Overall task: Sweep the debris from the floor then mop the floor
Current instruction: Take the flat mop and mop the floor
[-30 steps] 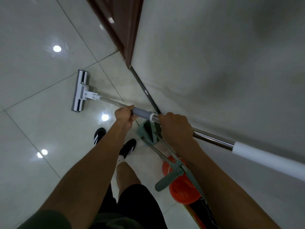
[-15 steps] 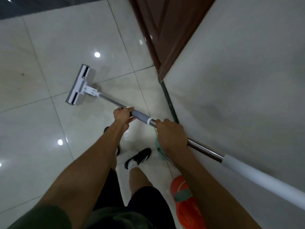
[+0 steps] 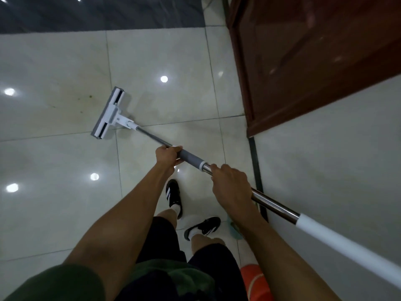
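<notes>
Since a moment ago the mop head [image 3: 110, 114] has slid toward frame centre. Left hand [image 3: 168, 156] and right hand [image 3: 230, 186] grip the handle [image 3: 192, 159]; press flat over the stains [image 3: 83, 103] at its left.

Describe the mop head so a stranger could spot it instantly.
Start at the brown wooden door at upper right, then look left across the glossy pale floor tiles. The mop head lies flat there, a white and grey bar at the end of the metal pole, beside a faint brownish stain.
</notes>
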`<state>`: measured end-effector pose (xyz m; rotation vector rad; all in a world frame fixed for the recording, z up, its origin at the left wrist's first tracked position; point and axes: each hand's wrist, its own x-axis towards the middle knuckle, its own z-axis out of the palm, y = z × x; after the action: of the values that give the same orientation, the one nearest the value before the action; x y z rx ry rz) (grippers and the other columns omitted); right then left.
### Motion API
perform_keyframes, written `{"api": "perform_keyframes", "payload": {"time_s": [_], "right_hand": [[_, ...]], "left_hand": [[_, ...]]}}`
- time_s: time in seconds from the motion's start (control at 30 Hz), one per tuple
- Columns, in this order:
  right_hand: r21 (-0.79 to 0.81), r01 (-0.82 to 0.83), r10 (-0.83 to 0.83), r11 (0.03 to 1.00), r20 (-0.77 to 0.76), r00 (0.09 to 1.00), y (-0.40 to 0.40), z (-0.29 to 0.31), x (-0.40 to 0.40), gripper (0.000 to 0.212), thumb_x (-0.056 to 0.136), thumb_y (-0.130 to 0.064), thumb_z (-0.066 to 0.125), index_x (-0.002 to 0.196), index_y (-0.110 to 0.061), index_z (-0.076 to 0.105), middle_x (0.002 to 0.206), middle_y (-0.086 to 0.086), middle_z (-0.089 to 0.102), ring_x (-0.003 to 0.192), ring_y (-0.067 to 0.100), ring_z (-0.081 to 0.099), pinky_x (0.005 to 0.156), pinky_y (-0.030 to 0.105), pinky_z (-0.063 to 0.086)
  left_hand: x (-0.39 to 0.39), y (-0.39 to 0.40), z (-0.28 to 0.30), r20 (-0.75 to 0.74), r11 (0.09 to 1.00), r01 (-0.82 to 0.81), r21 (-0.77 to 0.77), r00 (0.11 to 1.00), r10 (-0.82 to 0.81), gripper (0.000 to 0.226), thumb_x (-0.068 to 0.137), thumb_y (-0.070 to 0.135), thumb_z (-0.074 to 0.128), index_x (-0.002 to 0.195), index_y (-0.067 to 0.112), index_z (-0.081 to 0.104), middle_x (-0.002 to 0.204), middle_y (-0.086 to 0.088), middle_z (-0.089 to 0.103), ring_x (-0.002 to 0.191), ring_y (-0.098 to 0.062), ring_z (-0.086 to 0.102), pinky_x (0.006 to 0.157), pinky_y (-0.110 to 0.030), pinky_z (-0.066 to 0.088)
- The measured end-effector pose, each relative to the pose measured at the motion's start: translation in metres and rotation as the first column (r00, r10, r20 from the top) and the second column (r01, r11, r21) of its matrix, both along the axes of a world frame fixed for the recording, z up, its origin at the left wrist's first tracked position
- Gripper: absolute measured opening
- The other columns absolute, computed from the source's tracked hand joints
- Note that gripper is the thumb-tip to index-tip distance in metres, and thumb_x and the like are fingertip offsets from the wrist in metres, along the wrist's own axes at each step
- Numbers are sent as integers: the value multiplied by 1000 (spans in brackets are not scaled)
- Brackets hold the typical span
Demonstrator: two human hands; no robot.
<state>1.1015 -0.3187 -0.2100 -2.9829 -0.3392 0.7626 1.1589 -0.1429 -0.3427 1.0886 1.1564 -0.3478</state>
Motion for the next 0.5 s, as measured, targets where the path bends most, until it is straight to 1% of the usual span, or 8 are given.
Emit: {"api": "perform_keyframes", "payload": {"time_s": [0.07,0.17,0.23,0.3,0.43,0.5], "right_hand": [[7,-22,22,1000,7,1000,18,2,9,26,100,-22,53,125,-18,57,100,3,64,80,17,64,65,27,42],[12,-62,62,998,10,998,40,5,25,26,101,-21,51,126,-18,57,98,3,64,78,16,62,63,26,36],[6,-100,100,995,-3,995,51,7,35,27,101,-20,50,128,-18,55,99,3,63,79,17,62,63,26,36],[7,-138,138,990,-15,990,58,10,47,28,101,-18,49,129,-16,54,100,4,63,80,19,62,63,27,35],[22,-219,220,975,-15,975,68,10,77,24,100,-13,48,122,-14,56,98,6,62,70,16,51,62,28,35],[40,-263,264,964,-24,964,71,10,93,21,100,-13,49,119,-13,57,99,6,63,75,17,57,63,28,36]], "left_hand": [[7,20,2,2,1000,-21,4,1000,21,16,86,-4,69,96,-4,57,95,-21,65,87,-32,67,50,-30,58],[15,43,6,-5,998,-56,12,998,56,26,86,-4,69,108,-4,54,98,-21,64,89,-32,67,51,-30,58],[20,56,9,1,996,-86,10,996,86,27,87,-4,68,110,-2,52,98,-21,64,86,-29,67,51,-30,58],[25,65,12,12,994,-110,8,994,110,25,89,-4,66,108,0,52,96,-18,63,82,-26,66,49,-27,56],[38,78,13,31,986,-161,38,987,160,24,89,-4,66,110,-6,55,101,-22,64,80,-24,66,49,-26,57],[45,82,15,31,978,-199,59,980,198,25,88,-4,66,111,-7,55,103,-23,63,81,-25,66,49,-26,57]]}}
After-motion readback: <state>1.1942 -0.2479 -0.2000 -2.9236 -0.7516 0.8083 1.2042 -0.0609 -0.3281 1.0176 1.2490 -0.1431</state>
